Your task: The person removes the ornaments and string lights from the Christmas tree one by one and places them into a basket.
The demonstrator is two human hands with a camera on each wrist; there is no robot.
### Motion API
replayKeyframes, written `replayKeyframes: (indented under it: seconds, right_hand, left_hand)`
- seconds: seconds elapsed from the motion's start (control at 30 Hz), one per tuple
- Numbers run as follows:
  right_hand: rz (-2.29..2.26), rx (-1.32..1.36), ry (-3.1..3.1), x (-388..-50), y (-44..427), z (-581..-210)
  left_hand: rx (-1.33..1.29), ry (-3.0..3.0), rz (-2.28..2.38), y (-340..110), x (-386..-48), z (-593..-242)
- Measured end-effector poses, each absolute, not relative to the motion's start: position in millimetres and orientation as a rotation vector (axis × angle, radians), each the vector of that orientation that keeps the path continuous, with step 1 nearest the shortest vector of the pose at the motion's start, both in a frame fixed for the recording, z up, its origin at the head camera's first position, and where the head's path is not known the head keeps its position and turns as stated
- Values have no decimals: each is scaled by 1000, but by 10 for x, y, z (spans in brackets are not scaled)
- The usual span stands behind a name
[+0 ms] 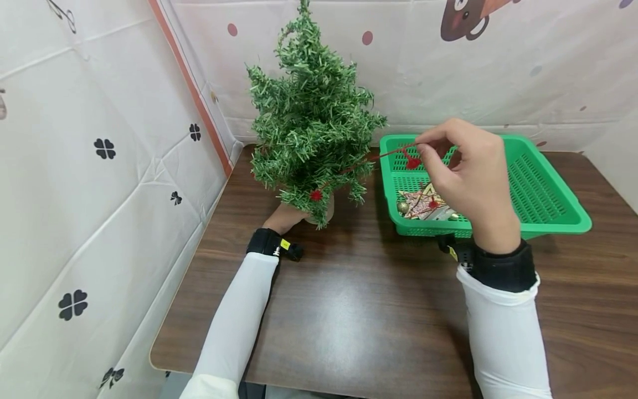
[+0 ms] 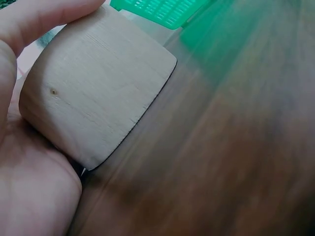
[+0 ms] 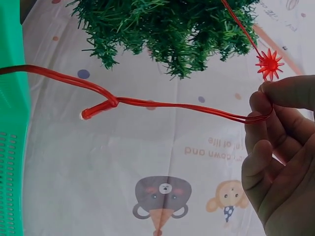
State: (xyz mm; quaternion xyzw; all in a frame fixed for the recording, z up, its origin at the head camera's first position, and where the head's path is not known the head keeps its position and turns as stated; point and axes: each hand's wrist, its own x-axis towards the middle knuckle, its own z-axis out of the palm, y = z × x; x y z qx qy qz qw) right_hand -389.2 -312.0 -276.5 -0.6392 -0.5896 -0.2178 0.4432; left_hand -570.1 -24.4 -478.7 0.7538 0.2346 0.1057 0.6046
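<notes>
A small artificial Christmas tree (image 1: 316, 111) stands upright at the back of the table. My left hand (image 1: 285, 218) is low beside it, gripping its round wooden base (image 2: 98, 88), with part of the hand hidden by branches. Up over the green basket, my right hand (image 1: 468, 172) pinches a red string light (image 3: 182, 105) between thumb and finger. Its thin wire stretches across to the lower branches, where a red star-shaped bulb cover (image 1: 315, 195) sits. Another red star-shaped cover (image 3: 269, 64) is just above the pinching fingertips, and a bare bulb (image 3: 96, 109) sticks out from the wire.
The green plastic basket (image 1: 553, 228) stands right of the tree. Inside lie a gold ball (image 1: 402, 207), a glittery star ornament (image 1: 416, 200) and more red lights. Patterned white cloth (image 1: 114, 188) hangs at the left and back. The table's left edge is near my left arm.
</notes>
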Motion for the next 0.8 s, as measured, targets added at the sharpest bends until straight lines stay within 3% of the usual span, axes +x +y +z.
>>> replayKeyframes:
  seconds: [0.8]
  right_hand:
    - [-659, -1677, -1165, -4523, -3251, -2727]
  left_hand:
    - [1651, 91, 126, -26, -5720, -4634]
